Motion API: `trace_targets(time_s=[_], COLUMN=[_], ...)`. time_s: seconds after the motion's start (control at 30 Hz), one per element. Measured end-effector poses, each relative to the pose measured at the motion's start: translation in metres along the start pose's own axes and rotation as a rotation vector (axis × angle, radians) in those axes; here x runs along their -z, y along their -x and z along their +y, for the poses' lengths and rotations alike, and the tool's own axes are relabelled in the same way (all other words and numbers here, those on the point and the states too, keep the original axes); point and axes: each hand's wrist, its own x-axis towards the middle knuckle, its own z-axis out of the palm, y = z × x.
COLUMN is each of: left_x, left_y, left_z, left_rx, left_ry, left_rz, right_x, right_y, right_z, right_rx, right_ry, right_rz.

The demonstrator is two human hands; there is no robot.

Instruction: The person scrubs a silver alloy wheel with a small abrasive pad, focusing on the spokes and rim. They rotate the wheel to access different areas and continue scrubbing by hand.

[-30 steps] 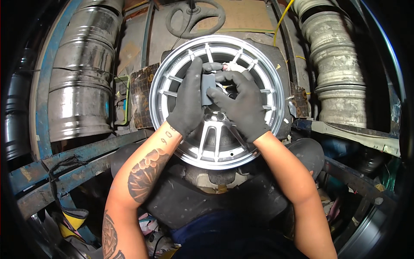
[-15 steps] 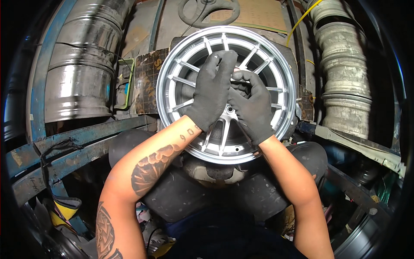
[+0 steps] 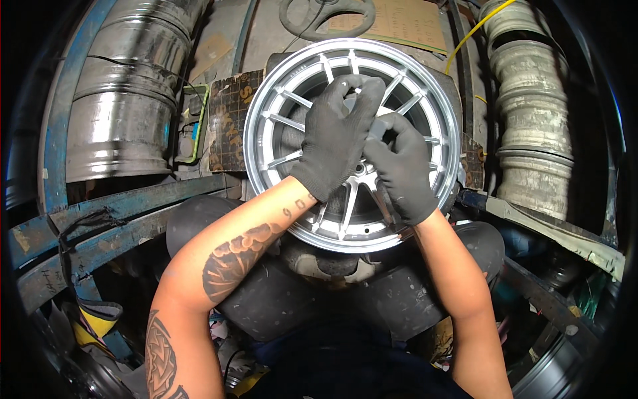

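Observation:
A silver multi-spoke wheel rim (image 3: 296,98) lies face up in front of me, above my knees. Both my hands wear dark grey knit gloves and work over its hub and upper spokes. My left hand (image 3: 335,143) is closed, thumb and fingers curled together in a pinch over the centre; what it may hold is mostly hidden. Just to its right, my right hand (image 3: 407,169) pinches a small flat grey piece (image 3: 379,129) between thumb and forefinger. The left hand's edge hides much of the hub. A bolt hole shows below the hands.
Bare metal rims (image 3: 123,126) are stacked along the left, and duller, worn rims (image 3: 531,126) along the right. A steering wheel (image 3: 325,30) and a cardboard sheet (image 3: 405,23) lie beyond. Blue metal frame bars (image 3: 113,213) run beside my knees. A yellow cable (image 3: 475,33) hangs at upper right.
Both hands have moved slightly right, and the right hand has drawn a little down from the left fingers. A grey piece now shows in its pinch. The rim appears shifted slightly right.

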Motion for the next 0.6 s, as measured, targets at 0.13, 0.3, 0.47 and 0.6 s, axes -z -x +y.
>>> trace_targets(time_s=[0.13, 0.3, 0.47, 0.6], left_x=[0.004, 0.018, 0.024, 0.043], left_y=[-0.005, -0.022, -0.023, -0.03], left_z=[0.009, 0.02, 0.025, 0.026], left_rx=[0.01, 0.061, 0.294, 0.259], left_ry=[0.011, 0.041, -0.093, 0.019], left_rz=[0.003, -0.21, -0.417, -0.64], right_x=[-0.001, 0.01, 0.018, 0.019], right_y=[0.003, 0.007, 0.003, 0.012], right_z=[-0.01, -0.019, -0.025, -0.041], right_rx=[-0.031, -0.205, -0.125, -0.182], right_ry=[-0.395, -0.467, -0.42, -0.392], right_rz=[0.015, 0.015, -0.012, -0.197])
